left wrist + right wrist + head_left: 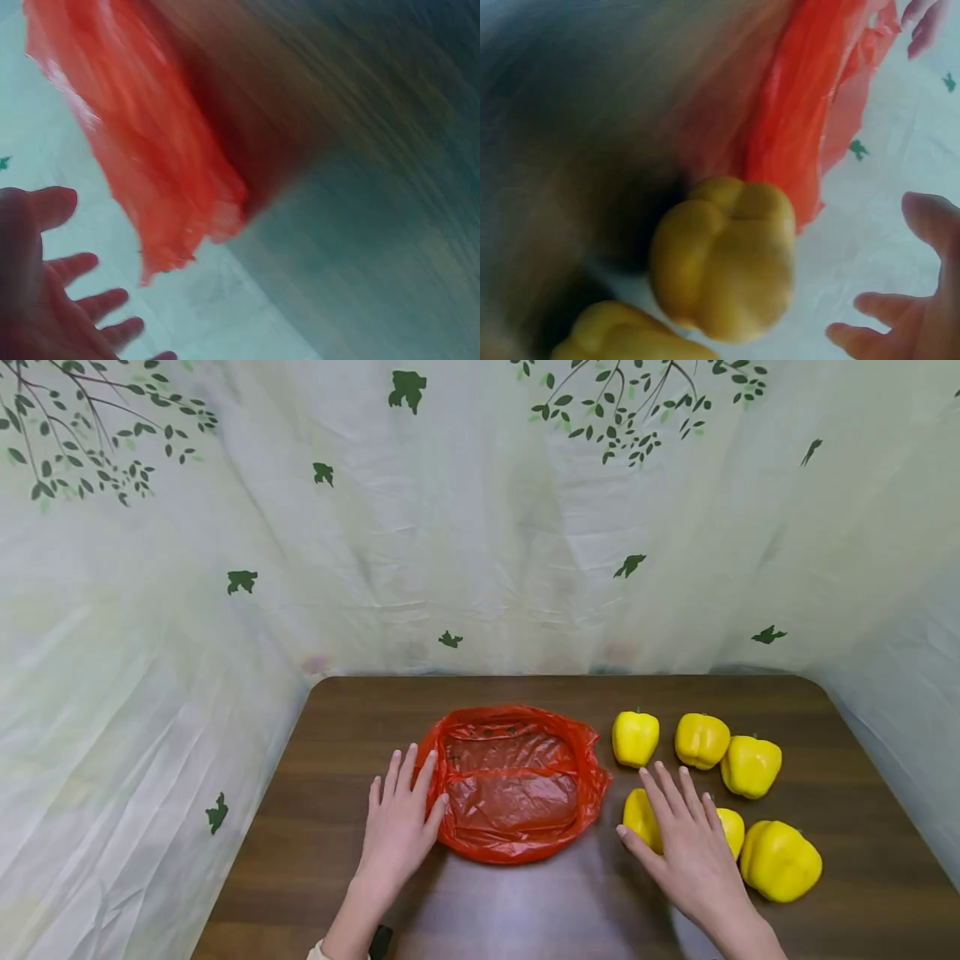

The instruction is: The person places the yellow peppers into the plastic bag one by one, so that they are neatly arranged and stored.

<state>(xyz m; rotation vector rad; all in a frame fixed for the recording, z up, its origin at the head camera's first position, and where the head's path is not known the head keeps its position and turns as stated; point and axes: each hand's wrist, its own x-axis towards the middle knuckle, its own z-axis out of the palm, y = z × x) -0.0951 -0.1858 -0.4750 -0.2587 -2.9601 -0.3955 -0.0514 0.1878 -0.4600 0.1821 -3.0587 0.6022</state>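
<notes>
A red plastic bag (pixel 513 802) stands on the table with its mouth spread wide and its rim rolled outward. Beside its left rim is my left hand (pixel 401 827), fingers straight and spread, holding nothing; in the left wrist view the bag's side (pixel 142 135) rises past the fingers. To the bag's right, my right hand (pixel 686 847) hovers with spread fingers over the nearer yellow bell peppers, partly hiding a yellow bell pepper (pixel 640 818) and another yellow bell pepper (pixel 731 828). The right wrist view shows one pepper (pixel 724 262) close to the bag, apart from the hand.
More yellow bell peppers lie on the right: one at the back (pixel 635 737), a touching pair behind (pixel 702 741), and a large one (pixel 780 862) nearer the front. The brown wooden table (pixel 337 735) ends at a pale leaf-printed curtain (pixel 480 543). A small dark object (pixel 381 941) shows by the left wrist.
</notes>
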